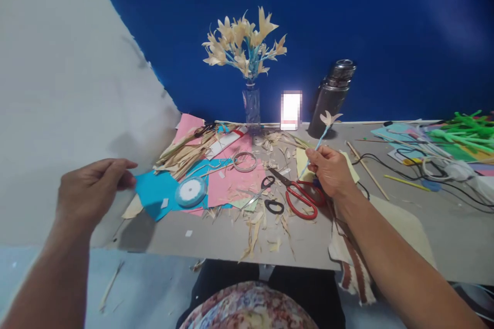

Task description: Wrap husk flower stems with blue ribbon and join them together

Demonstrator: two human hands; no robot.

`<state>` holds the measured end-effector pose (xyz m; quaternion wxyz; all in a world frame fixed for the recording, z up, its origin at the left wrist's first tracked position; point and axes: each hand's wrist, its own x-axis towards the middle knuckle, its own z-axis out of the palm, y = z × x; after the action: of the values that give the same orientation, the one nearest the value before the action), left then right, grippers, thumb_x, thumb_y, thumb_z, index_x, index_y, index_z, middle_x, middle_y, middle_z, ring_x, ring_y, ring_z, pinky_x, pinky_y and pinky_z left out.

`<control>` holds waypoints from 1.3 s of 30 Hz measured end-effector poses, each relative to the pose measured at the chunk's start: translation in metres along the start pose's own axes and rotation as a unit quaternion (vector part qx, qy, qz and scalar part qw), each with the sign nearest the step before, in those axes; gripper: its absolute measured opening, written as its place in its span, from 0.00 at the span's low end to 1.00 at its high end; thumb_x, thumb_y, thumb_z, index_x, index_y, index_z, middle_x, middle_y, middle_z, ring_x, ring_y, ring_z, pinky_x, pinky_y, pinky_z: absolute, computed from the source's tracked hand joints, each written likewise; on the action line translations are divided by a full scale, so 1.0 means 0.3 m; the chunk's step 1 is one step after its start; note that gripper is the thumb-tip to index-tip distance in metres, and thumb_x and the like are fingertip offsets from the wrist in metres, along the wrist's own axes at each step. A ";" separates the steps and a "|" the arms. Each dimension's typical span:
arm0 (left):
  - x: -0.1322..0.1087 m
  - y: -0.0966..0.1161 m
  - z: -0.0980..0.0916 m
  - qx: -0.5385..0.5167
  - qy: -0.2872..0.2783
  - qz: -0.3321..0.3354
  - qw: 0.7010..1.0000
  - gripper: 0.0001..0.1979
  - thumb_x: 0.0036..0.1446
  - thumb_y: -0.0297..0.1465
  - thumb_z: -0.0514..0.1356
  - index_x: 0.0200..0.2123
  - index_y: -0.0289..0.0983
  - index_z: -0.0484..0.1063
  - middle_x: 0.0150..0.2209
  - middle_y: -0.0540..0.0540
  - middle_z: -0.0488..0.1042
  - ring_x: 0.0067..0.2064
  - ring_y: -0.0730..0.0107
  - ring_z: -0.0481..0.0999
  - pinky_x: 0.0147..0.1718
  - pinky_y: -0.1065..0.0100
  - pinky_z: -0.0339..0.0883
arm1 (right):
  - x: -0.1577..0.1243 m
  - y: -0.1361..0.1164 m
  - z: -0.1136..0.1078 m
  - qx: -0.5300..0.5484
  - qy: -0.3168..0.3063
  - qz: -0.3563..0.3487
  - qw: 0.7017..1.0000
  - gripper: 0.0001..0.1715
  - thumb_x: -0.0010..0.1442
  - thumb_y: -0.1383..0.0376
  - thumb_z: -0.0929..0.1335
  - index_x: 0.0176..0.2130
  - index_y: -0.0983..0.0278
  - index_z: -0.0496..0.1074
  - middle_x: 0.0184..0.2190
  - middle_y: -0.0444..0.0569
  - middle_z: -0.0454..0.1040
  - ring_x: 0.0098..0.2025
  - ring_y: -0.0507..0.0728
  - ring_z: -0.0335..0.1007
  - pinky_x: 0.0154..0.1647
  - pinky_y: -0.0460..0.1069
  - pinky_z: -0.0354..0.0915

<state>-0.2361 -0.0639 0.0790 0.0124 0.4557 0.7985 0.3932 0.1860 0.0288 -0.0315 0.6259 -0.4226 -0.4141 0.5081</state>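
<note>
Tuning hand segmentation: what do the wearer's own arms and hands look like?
Left hand and right hand are bare: no gloves or watches visible. No sleeves show on the forearms. Multicoloured patterned garment at the torso.

Grey table (165, 240) — flask (328, 105), scraps (253, 232)
</note>
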 end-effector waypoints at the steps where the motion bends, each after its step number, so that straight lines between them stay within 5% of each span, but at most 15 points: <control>1: -0.005 -0.006 0.011 -0.007 0.014 0.012 1.000 0.10 0.49 0.34 0.64 0.36 0.40 0.80 0.26 0.54 0.77 0.28 0.72 0.74 0.30 0.73 0.66 | 0.000 0.002 0.000 -0.002 0.000 0.003 1.000 0.26 0.43 0.54 0.80 0.19 0.64 0.65 0.20 0.38 0.59 0.23 0.47 0.51 0.21 0.43 0.55; 4: -0.043 0.020 0.080 -0.126 0.000 0.039 0.991 0.05 0.47 0.30 0.67 0.31 0.37 0.77 0.22 0.54 0.72 0.25 0.76 0.69 0.28 0.76 0.63 | -0.003 0.002 0.003 -0.001 0.004 0.012 1.000 0.26 0.43 0.54 0.80 0.19 0.64 0.65 0.20 0.38 0.58 0.23 0.47 0.50 0.21 0.43 0.56; 5: -0.067 0.044 0.116 -0.230 -0.076 0.029 0.970 0.04 0.51 0.30 0.65 0.29 0.36 0.75 0.17 0.55 0.67 0.21 0.78 0.64 0.23 0.76 0.60 | -0.004 0.000 0.005 0.005 0.004 0.015 1.000 0.26 0.43 0.54 0.80 0.19 0.64 0.66 0.20 0.38 0.58 0.23 0.47 0.50 0.21 0.43 0.55; 7: -0.129 0.111 0.198 -0.457 -0.311 -0.049 0.832 0.10 0.55 0.35 0.63 0.26 0.36 0.69 0.13 0.58 0.54 0.15 0.80 0.52 0.16 0.77 0.49 | -0.008 -0.006 0.011 0.023 -0.007 0.021 1.000 0.24 0.43 0.55 0.81 0.20 0.64 0.68 0.20 0.38 0.58 0.23 0.47 0.50 0.21 0.43 0.55; 9: -0.194 0.193 0.285 -0.577 -0.449 -0.128 0.670 0.14 0.58 0.35 0.62 0.24 0.37 0.64 0.14 0.60 0.46 0.15 0.81 0.42 0.14 0.78 0.45 | -0.015 -0.011 0.018 0.033 -0.023 0.027 0.999 0.22 0.43 0.55 0.80 0.22 0.64 0.69 0.21 0.39 0.60 0.23 0.47 0.51 0.21 0.43 0.54; 12: -0.265 0.310 0.396 -0.672 -0.479 -0.198 0.529 0.18 0.66 0.34 0.53 0.23 0.38 0.58 0.15 0.59 0.42 0.15 0.80 0.37 0.12 0.78 0.40 | -0.025 -0.014 0.027 0.024 -0.048 0.035 0.998 0.22 0.44 0.54 0.79 0.23 0.64 0.70 0.22 0.40 0.63 0.23 0.47 0.54 0.22 0.44 0.56; 15: -0.285 0.391 0.467 -0.712 -0.475 -0.217 0.469 0.20 0.69 0.37 0.49 0.23 0.38 0.57 0.15 0.59 0.42 0.15 0.80 0.37 0.12 0.78 0.37 | -0.031 -0.013 0.030 0.001 -0.081 0.037 0.996 0.21 0.44 0.52 0.79 0.24 0.63 0.72 0.22 0.41 0.65 0.23 0.48 0.54 0.22 0.45 0.55; 23: -0.285 0.413 0.616 -0.687 -0.507 -0.225 0.470 0.16 0.67 0.30 0.53 0.25 0.35 0.64 0.15 0.59 0.48 0.14 0.83 0.45 0.13 0.79 0.41 | -0.035 -0.025 0.031 0.019 -0.122 0.053 0.991 0.20 0.47 0.53 0.78 0.26 0.64 0.72 0.22 0.42 0.68 0.21 0.47 0.53 0.21 0.46 0.51; 27: -0.376 0.387 0.671 -0.593 -0.571 -0.180 0.538 0.05 0.57 0.28 0.64 0.33 0.32 0.72 0.18 0.55 0.63 0.18 0.80 0.64 0.18 0.78 0.58 | -0.032 -0.024 0.042 0.040 -0.094 0.025 0.994 0.23 0.45 0.51 0.78 0.24 0.64 0.70 0.22 0.41 0.67 0.21 0.47 0.53 0.22 0.46 0.52; 30: -0.447 0.380 0.676 -0.503 -0.632 -0.128 0.576 0.12 0.57 0.36 0.65 0.37 0.31 0.73 0.29 0.43 0.76 0.25 0.72 0.75 0.23 0.73 0.65 | -0.030 -0.015 0.047 0.009 -0.050 -0.002 0.999 0.24 0.46 0.50 0.78 0.22 0.63 0.67 0.18 0.38 0.60 0.21 0.48 0.51 0.22 0.46 0.51; 34: -0.479 0.377 0.667 -0.483 -0.631 -0.116 0.596 0.13 0.55 0.38 0.66 0.31 0.32 0.73 0.24 0.46 0.74 0.21 0.76 0.70 0.21 0.74 0.61 | -0.031 -0.012 0.050 -0.065 -0.011 -0.036 0.997 0.25 0.47 0.50 0.77 0.21 0.63 0.65 0.17 0.37 0.57 0.20 0.48 0.49 0.21 0.46 0.48; 39: -0.475 0.379 0.662 -0.481 -0.600 -0.118 0.628 0.13 0.52 0.37 0.68 0.28 0.34 0.72 0.21 0.50 0.71 0.19 0.80 0.65 0.19 0.76 0.56 | -0.032 -0.015 0.049 -0.039 -0.035 -0.026 0.998 0.23 0.50 0.48 0.76 0.25 0.64 0.71 0.19 0.39 0.62 0.21 0.48 0.51 0.21 0.46 0.48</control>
<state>0.0039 -0.0150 -0.0336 0.7524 0.4217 0.3589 0.3566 0.1719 0.0202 -0.0235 0.6070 -0.4175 -0.4663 0.4897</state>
